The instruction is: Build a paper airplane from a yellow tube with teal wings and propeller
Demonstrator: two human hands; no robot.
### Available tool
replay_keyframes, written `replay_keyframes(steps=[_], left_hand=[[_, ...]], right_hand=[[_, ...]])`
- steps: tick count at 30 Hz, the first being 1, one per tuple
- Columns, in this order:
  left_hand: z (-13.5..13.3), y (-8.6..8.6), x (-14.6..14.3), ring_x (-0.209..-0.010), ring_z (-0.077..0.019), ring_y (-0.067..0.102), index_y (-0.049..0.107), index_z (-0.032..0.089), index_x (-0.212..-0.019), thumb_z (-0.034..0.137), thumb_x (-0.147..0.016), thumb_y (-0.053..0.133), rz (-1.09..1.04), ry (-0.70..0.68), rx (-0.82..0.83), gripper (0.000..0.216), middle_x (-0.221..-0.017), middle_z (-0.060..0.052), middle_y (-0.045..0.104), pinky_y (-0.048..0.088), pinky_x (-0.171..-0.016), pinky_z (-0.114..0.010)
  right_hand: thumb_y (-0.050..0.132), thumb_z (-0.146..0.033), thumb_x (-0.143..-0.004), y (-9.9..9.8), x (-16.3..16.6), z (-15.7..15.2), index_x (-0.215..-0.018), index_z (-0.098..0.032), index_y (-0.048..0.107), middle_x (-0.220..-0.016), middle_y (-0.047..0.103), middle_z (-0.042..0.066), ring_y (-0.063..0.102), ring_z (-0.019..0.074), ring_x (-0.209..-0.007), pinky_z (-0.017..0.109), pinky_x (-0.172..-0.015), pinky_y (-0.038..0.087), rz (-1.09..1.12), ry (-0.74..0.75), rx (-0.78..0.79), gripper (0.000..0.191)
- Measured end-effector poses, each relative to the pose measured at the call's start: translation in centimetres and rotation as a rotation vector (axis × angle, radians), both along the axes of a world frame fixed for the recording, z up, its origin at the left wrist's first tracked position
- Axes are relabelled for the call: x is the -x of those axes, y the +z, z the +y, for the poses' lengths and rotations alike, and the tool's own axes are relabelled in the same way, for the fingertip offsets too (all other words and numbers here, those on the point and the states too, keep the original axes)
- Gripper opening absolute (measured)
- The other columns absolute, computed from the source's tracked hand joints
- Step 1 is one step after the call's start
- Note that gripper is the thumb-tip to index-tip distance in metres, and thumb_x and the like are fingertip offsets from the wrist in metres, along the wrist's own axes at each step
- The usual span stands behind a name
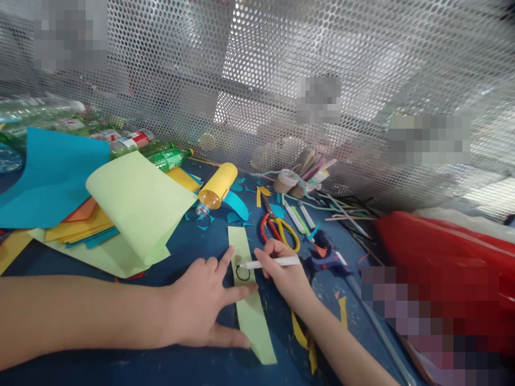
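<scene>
A strip of light green paper (252,321) lies on the blue table in front of me. My left hand (205,300) rests across it from the left, fingers spread and pressing on the strip. In my right hand (284,268) is a white marker (257,264), gripped near its middle. The marker's dark tip touches the strip at a black curved outline (242,274), an almost closed loop between my left index and middle fingers. Just beyond my right hand lie scissors (277,225) with red and yellow handles.
A bottle wrapped in yellow paper (219,185) lies behind the strip. Coloured sheets (137,203) and plastic bottles (167,160) crowd the left. More markers (295,217), a blue glue gun (328,260) and a red bag (434,252) are on the right. A perforated metal screen (169,69) stands behind.
</scene>
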State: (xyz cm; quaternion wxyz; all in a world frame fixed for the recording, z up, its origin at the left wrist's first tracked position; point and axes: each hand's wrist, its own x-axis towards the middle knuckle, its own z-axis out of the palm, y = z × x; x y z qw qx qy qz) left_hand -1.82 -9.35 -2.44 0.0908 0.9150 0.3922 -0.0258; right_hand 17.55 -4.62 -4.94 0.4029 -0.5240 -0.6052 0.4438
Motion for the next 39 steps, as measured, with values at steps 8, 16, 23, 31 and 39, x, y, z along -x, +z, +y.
replay_keyframes(steps=[8,16,23,31,39], left_hand=[[-0.01,-0.19,-0.02,-0.096,-0.0345,0.056,0.024,0.043,-0.141,0.08,-0.076,0.018,0.007,-0.004,-0.018,0.076,-0.152,-0.015,0.018,0.041,-0.072,-0.044],[-0.07,-0.39,-0.02,-0.095,-0.0353,0.056,0.028,0.042,-0.141,0.08,-0.076,0.019,-0.013,-0.002,-0.035,0.075,-0.151,-0.016,0.019,0.038,-0.071,-0.042],[-0.1,-0.58,-0.06,-0.094,-0.033,0.056,0.026,0.043,-0.141,0.08,-0.076,0.019,-0.009,0.003,-0.043,0.075,-0.151,-0.015,0.019,0.037,-0.07,-0.04],[-0.01,-0.45,-0.11,-0.095,-0.0358,0.056,0.026,0.045,-0.14,0.079,-0.077,0.018,0.003,0.007,-0.051,0.073,-0.15,-0.017,0.023,0.039,-0.07,-0.043],[-0.17,-0.26,-0.02,-0.097,-0.0357,0.055,0.027,0.043,-0.141,0.079,-0.077,0.019,-0.014,0.012,-0.023,0.074,-0.151,-0.019,0.016,0.038,-0.073,-0.043]], right_hand=[[0.061,-0.036,-0.077,-0.11,-0.17,-0.02,-0.058,-0.022,0.04,-0.039,0.043,-0.008,0.036,0.008,-0.038,0.021,-0.043,0.027,-0.011,0.011,-0.009,0.032],[0.062,-0.039,-0.076,-0.09,-0.08,-0.03,-0.058,-0.022,0.04,-0.039,0.042,-0.008,0.035,0.0085,-0.037,0.023,-0.042,0.026,-0.016,0.011,0.003,0.032],[0.061,-0.038,-0.077,-0.18,-0.14,-0.04,-0.058,-0.022,0.04,-0.039,0.043,-0.008,0.035,0.0083,-0.037,0.022,-0.042,0.026,-0.015,0.035,0.004,0.032],[0.063,-0.041,-0.076,0.0,0.28,0.05,-0.058,-0.022,0.041,-0.04,0.044,-0.007,0.037,0.0092,-0.039,0.022,-0.043,0.029,-0.02,0.033,0.003,0.034],[0.064,-0.042,-0.076,-0.14,0.42,0.26,-0.061,-0.023,0.042,-0.042,0.046,-0.007,0.039,0.01,-0.041,0.023,-0.045,0.031,-0.044,0.009,-0.027,0.033]])
